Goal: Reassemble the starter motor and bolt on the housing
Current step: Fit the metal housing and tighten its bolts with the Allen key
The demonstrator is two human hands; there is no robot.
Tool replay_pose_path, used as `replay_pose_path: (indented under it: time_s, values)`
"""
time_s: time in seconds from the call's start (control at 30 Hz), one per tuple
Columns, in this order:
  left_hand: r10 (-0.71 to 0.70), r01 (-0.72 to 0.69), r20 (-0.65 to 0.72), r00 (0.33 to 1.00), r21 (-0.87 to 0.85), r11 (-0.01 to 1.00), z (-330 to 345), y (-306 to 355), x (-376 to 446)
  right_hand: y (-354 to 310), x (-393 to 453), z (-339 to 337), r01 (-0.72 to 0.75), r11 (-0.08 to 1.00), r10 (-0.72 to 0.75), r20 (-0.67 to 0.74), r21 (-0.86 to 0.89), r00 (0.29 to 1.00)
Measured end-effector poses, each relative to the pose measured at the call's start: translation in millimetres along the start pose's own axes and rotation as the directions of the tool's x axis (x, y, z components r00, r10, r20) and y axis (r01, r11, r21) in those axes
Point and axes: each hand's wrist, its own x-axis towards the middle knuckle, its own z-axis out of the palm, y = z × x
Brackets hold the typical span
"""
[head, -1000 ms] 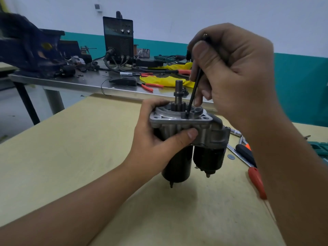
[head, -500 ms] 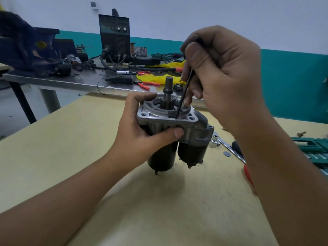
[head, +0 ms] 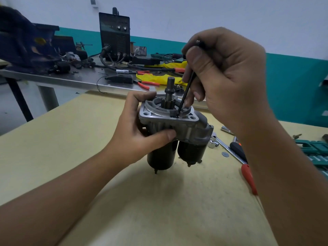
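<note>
The starter motor (head: pixel 177 132) stands upright just above the yellow table (head: pixel 53 157), its silver housing (head: pixel 186 128) on top and the pinion shaft (head: pixel 171 87) pointing up. My left hand (head: pixel 140 137) grips the housing from the left, thumb across its front face. My right hand (head: pixel 229 77) holds a thin black hex key (head: pixel 185 96) above the motor. The key's tip sits in a bolt hole on the housing's top face, right of the pinion.
To the right on the table lie a red-handled screwdriver (head: pixel 248 178), a ratchet with socket (head: pixel 213 142), a small washer (head: pixel 225 154) and a green tool case (head: pixel 317 151). Behind stands a steel bench (head: pixel 79 79) with a black welder (head: pixel 114 36), pliers, cables and a yellow cloth.
The motor and both hands sit slightly lower and further left in view than a second ago. The hex key stays in the same bolt hole.
</note>
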Motion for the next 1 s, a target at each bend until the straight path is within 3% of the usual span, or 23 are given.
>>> replay_pose_path:
  time_s: [0.23, 0.43, 0.8, 1.0]
  values:
    - [0.036, -0.033, -0.050, 0.998, 0.068, 0.997, -4, -4, 1, 0, -2, 4, -0.008, 1.000, 0.009, -0.030, 0.025, 1.000]
    - [-0.001, 0.001, 0.002, 1.000, 0.049, 0.999, -3, -2, 1, -1, -3, 4, -0.019, 1.000, 0.018, -0.073, -0.001, 0.997]
    - [-0.014, 0.014, -0.011, 1.000, 0.058, 0.998, 0, -1, 1, -7, 0, -3, -0.121, 0.992, 0.123, 0.079, -0.029, 0.989]
    - [-0.005, 0.007, -0.023, 1.000, 0.063, 0.998, 1, -1, 1, -5, -1, -4, -0.174, 0.984, 0.173, 0.037, 0.045, 0.984]
